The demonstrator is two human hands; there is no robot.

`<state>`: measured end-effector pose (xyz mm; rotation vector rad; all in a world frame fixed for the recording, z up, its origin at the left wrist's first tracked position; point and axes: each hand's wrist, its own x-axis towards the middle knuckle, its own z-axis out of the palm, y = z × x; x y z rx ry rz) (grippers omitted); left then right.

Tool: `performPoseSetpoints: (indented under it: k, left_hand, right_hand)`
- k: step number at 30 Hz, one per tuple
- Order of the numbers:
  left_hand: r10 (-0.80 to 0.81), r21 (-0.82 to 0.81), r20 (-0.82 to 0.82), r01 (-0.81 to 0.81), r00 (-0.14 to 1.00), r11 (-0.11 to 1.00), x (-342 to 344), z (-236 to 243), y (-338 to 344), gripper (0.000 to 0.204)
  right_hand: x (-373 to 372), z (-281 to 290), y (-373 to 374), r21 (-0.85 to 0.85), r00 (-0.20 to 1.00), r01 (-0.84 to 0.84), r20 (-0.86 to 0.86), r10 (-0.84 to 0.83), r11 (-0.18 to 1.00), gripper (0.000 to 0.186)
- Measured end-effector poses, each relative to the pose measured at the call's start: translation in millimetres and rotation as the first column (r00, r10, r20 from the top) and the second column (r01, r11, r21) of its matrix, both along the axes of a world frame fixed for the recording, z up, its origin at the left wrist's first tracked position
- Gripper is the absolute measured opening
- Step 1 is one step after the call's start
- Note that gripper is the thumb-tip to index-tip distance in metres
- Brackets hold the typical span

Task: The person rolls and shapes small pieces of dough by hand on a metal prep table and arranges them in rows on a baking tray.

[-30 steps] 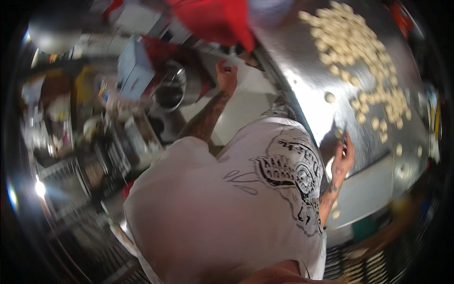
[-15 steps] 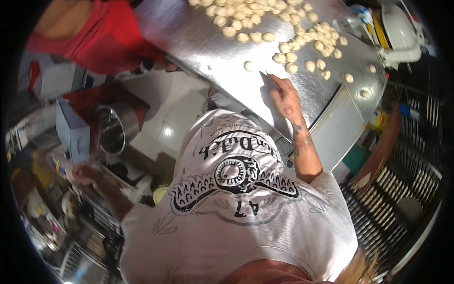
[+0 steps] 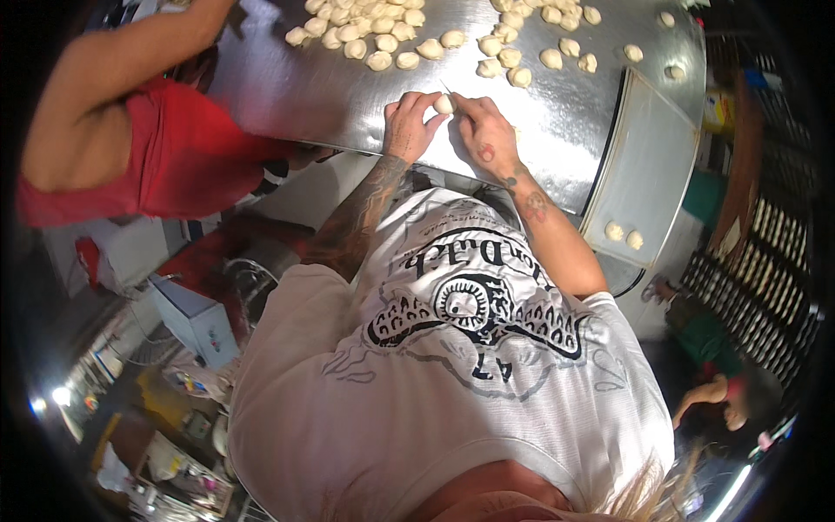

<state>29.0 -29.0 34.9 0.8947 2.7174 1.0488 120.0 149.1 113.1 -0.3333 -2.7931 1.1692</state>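
A small pale dough ball (image 3: pixel 444 104) sits pinched between the thumb and fingers of my left hand (image 3: pixel 409 122), just above the near edge of the steel table (image 3: pixel 348 109). Close beside it, my right hand (image 3: pixel 489 130) has its fingers closed on a thin pointed blade (image 3: pixel 447 88), whose tip points toward the ball. Its handle is hidden in my fingers. Beyond both hands lie many loose dough balls (image 3: pixel 379 60), some in a cluster and others scattered to the right.
On the right, a flat tray (image 3: pixel 648 165) carries two dough balls (image 3: pixel 624 235). A co-worker in red (image 3: pixel 178 148) stands at the left of the table. Another person (image 3: pixel 709 348) and racks with rows of dough pieces (image 3: pixel 787 235) are at the far right.
My left hand has come from the lower left up to the table and now holds a dough ball. The view has shifted, and two dough balls now show on the tray.
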Motion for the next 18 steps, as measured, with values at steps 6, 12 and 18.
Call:
performPoseSetpoints:
  k: [6, 12, 18]
  left_hand:
    - [0.061, -0.019, -0.049, -0.062, 0.997, 0.998, 3.6, -1.0, 5.1, 0.042]
    - [0.014, 0.088, 0.085, -0.021, 0.996, 0.996, 1.6, 6.8, 7.0, 0.044]
    - [0.053, 0.088, -0.045, -0.049, 0.998, 0.995, 7.4, 7.1, 6.5, 0.041]
  right_hand:
    - [66.2, -3.7, 12.6, 0.053, 0.981, -0.125, 0.159, 0.115, 0.991, 0.047]
    - [14.3, 8.0, -8.1, -0.037, 0.998, 0.045, -0.032, -0.046, 0.998, 0.046]
    - [64.2, 18.3, 7.1, 0.112, 0.970, -0.101, 0.230, 0.073, 0.989, 0.043]
